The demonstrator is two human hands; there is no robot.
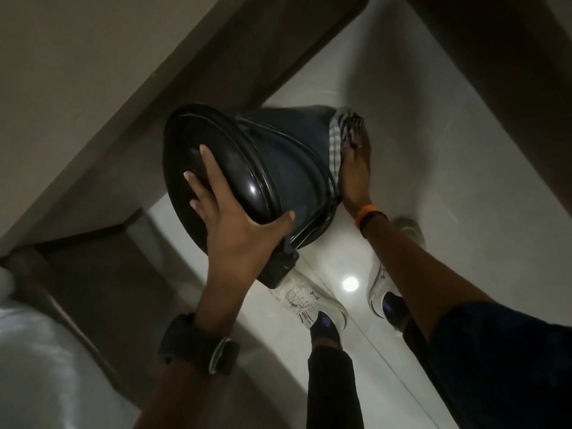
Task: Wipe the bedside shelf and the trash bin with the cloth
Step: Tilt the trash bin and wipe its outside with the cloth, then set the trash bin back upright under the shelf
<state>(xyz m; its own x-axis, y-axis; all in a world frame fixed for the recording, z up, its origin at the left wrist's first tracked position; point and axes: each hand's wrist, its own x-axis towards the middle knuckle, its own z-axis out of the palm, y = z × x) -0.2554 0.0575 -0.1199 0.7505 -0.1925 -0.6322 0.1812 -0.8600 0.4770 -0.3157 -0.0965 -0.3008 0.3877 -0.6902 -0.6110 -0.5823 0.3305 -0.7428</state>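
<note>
No text, label, brand or number is legible on anything.

We see through one camera worn on the head, tilted steeply down toward the floor (418, 156). It sits close above the trash bin (297, 156), our shoes (306, 300) low in frame.

One trash bin (291, 140), with one lid (179, 150). One checked cloth (343, 125). Two hands: one left hand (230, 221), one right hand (356, 178). Two pale shoes: one left shoe (309, 300), one right shoe (382, 289). One dark watch (201, 345) on the left wrist. Two bands on the right wrist: one orange band (366, 212), one dark band (375, 223). One bright spot of reflected light (350, 284) on the floor (402, 150).
</note>
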